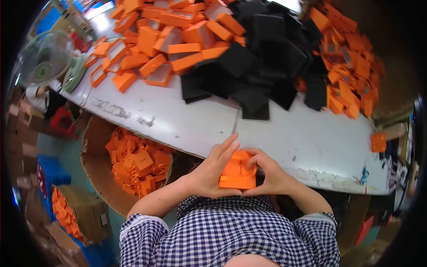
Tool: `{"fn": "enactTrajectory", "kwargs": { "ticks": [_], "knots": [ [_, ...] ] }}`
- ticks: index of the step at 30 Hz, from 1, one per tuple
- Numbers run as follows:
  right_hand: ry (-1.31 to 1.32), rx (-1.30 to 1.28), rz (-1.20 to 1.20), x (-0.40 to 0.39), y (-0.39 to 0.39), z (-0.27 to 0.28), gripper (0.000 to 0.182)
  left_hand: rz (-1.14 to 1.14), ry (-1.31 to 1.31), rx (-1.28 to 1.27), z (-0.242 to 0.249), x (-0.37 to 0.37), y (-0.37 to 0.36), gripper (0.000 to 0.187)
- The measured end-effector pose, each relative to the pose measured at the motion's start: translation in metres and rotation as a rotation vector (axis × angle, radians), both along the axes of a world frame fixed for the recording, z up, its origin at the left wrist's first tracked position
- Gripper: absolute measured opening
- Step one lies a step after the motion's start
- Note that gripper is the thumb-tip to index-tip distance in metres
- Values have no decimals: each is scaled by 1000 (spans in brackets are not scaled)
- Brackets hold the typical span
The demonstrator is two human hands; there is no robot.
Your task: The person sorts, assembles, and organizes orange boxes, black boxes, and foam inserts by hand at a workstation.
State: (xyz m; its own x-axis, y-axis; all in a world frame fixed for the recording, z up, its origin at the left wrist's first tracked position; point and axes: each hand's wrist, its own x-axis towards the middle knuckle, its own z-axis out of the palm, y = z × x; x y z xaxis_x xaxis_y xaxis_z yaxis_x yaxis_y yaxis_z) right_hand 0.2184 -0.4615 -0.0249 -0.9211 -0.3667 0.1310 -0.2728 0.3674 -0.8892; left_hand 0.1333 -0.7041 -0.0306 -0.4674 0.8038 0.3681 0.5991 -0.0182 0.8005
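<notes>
Close to my body, at the table's front edge, a small orange box [239, 172] with dark print on its face is held between both palms. My left hand [216, 168] presses along its left side, fingers pointing up and away. My right hand [268, 172] curls around the right side, with fingertips over the box's upper face. On the table ahead lie a heap of black square pieces [271, 58] and, left of it, a heap of open orange box parts [178, 38].
More orange boxes [349, 66] are piled at the right. Below the table's left edge stands a large carton [95, 151] holding orange boxes [138, 162]. A fan [46, 60] stands at the table's left end. Another carton [91, 213] with orange pieces sits lower left.
</notes>
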Motion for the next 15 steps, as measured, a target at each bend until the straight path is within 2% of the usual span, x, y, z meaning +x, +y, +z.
{"fn": "enactTrajectory", "kwargs": {
  "ticks": [2, 4, 6, 7, 8, 9, 11, 12, 15],
  "knots": [
    [16, -5, -19, -17, 0, 19, 75, 17, -106, -307, 28, -6, -52, 130],
    [347, 204, -321, -41, 53, 9, 92, 229, 24, -524, 56, -17, -132, 131],
    [373, 397, -675, -76, 100, -7, 88, 525, -13, -621, 74, -44, -181, 131],
    [374, 388, -662, -86, 109, -15, 88, 714, -6, -701, 70, -64, -187, 129],
    [398, 569, -682, -97, 116, -22, 87, 901, 8, -771, 59, -91, -192, 127],
    [428, 754, -706, -110, 118, -25, 86, 978, 47, -816, 46, -122, -197, 128],
    [364, 699, -706, -126, 119, -31, 85, 1128, 207, -940, 15, -190, -204, 126],
    [283, 649, -708, -128, 125, -34, 85, 1194, 331, -1014, 2, -221, -207, 122],
    [276, 738, -564, -114, 133, -20, 81, 1123, 518, -819, -15, -300, -225, 105]
  ]
}}
